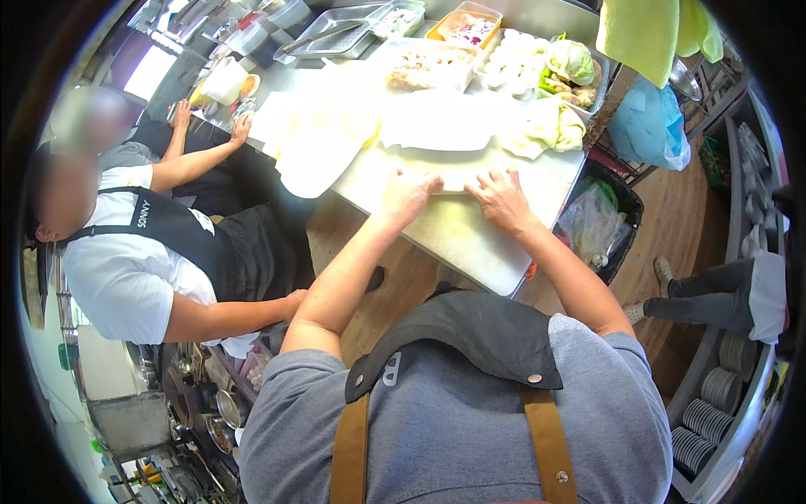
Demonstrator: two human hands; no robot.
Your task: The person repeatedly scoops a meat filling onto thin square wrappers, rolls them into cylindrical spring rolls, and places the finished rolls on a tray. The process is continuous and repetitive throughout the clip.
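Both my hands are over a pale cutting board at the near corner of the counter. My left hand and my right hand are a short way apart with fingers curled. Between them runs a pale, roll-like strip, and each hand closes on one end; glare hides what it is made of. Just beyond lies a white flat sheet or board, washed out by light. A yellowish-white cloth lies crumpled to its right, and a larger white cloth hangs over the counter edge at left.
Behind stand a tub of chopped red onion, a tray with cabbage and a metal tray. A lined bin is at right. Co-workers stand close at left, one in a dark apron; another person's legs show at right.
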